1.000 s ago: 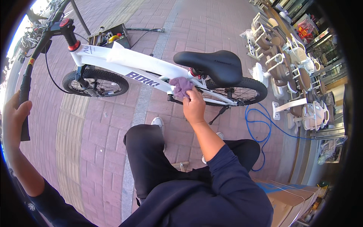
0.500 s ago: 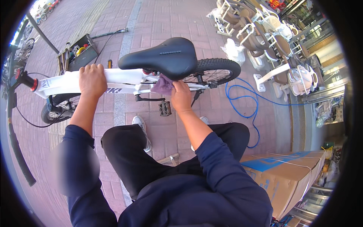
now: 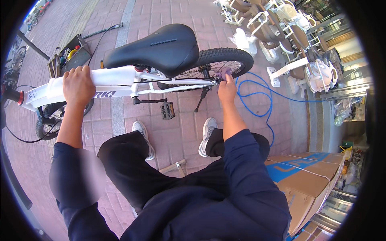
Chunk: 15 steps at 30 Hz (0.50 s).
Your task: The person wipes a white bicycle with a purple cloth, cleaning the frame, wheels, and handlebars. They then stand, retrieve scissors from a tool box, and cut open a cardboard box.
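A white bicycle [image 3: 116,77] stands across in front of me, its black saddle [image 3: 161,50] on top and its rear wheel [image 3: 241,60] to the right. My left hand [image 3: 79,86] is closed around the thick white top tube. With my right hand [image 3: 227,87] I pinch a purple cloth [image 3: 223,73] at the rear axle, partly hidden by my fingers. A pedal [image 3: 167,110] hangs below the frame on my side. The kickstand [image 3: 200,100] points down beside the rear wheel.
A toolbox [image 3: 76,52] lies open at the far left. Blue hose [image 3: 257,114] coils on the brick pavement at the right. A large cardboard box [image 3: 301,176] sits close by my right side. Several brown and white child seats [image 3: 277,36] are piled at the far right.
My right hand has moved right with the cloth, from under the saddle along the frame to the rear axle. My left hand keeps its hold on the top tube.
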Each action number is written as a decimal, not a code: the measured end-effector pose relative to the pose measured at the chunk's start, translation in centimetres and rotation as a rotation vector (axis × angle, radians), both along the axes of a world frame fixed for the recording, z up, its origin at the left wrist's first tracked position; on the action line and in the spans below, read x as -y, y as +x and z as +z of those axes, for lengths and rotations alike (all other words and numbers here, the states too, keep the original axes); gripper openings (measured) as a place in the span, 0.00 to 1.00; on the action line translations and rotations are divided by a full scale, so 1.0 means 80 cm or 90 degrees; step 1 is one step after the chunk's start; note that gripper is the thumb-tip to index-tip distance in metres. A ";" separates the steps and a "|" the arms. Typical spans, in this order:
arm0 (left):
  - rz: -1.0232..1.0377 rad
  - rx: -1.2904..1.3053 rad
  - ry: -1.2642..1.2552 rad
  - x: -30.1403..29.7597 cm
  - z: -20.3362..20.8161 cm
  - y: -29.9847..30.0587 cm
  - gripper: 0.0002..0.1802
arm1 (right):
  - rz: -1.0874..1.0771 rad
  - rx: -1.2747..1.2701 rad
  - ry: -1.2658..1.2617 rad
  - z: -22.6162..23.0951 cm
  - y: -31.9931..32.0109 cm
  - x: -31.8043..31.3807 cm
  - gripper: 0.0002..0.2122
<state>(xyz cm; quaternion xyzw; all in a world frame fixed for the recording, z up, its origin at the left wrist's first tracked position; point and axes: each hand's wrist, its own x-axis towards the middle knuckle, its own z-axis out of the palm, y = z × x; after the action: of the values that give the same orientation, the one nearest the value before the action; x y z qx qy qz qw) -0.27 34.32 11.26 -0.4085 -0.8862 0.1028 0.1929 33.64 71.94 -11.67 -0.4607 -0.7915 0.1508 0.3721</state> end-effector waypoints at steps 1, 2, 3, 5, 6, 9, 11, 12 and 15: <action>0.000 0.000 -0.005 -0.001 -0.003 -0.001 0.05 | 0.010 0.008 -0.090 0.004 0.005 -0.013 0.16; 0.004 -0.002 -0.012 0.003 -0.002 -0.002 0.05 | 0.024 0.014 -0.182 0.009 0.008 -0.027 0.16; 0.002 -0.001 -0.009 0.000 -0.001 -0.001 0.05 | 0.059 0.093 -0.170 0.009 0.019 -0.061 0.16; 0.007 0.000 -0.009 0.003 -0.003 0.000 0.05 | 0.192 0.431 0.009 0.018 0.022 -0.092 0.14; 0.022 -0.004 -0.015 0.012 0.001 -0.001 0.05 | 0.236 0.436 0.041 0.037 0.000 -0.073 0.13; 0.007 -0.007 -0.008 0.006 -0.003 0.001 0.05 | 0.285 0.309 0.258 0.051 -0.005 -0.026 0.11; 0.005 -0.004 -0.008 0.007 -0.001 0.004 0.05 | 0.305 0.321 0.152 0.045 0.012 -0.050 0.10; 0.006 -0.004 -0.008 0.008 0.000 0.004 0.05 | 0.316 0.325 0.100 0.056 0.013 -0.058 0.10; 0.008 0.010 -0.006 0.004 -0.002 0.001 0.05 | 0.190 0.553 0.026 0.040 0.056 -0.093 0.08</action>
<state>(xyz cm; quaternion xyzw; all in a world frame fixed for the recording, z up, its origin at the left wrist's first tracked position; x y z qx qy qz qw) -0.19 33.96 11.09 -0.4046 -0.8898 0.1049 0.1832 38.10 79.39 -8.46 -0.3548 -0.9346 -0.0203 -0.0111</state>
